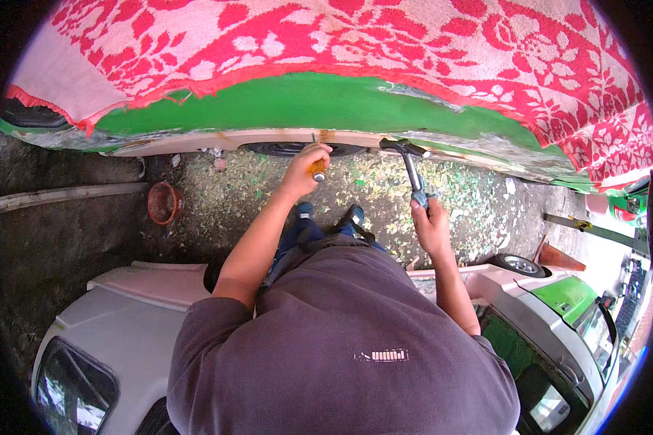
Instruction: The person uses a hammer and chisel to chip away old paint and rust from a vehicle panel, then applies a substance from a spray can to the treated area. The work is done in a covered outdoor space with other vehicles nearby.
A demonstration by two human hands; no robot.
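Observation:
My left hand (303, 168) is closed around the amber handle of a screwdriver (318, 172), whose handle end faces up toward me. Its thin shank shows past my fingers, close to the lower edge of a green car body panel (297, 101); whether the tip touches is not visible. In my right hand (434, 226) is a hammer (412, 171), gripped by its blue-grey handle. The hammer's dark head is beside the panel's lower edge, to the right of the screwdriver.
A red and white floral cloth (355, 36) covers the panel's upper part. Paint flakes litter the ground (479, 196). An orange-brown bucket (165, 203) stands at left. Behind me are a white vehicle (123, 326) and, at right, a car with a green hood (562, 296).

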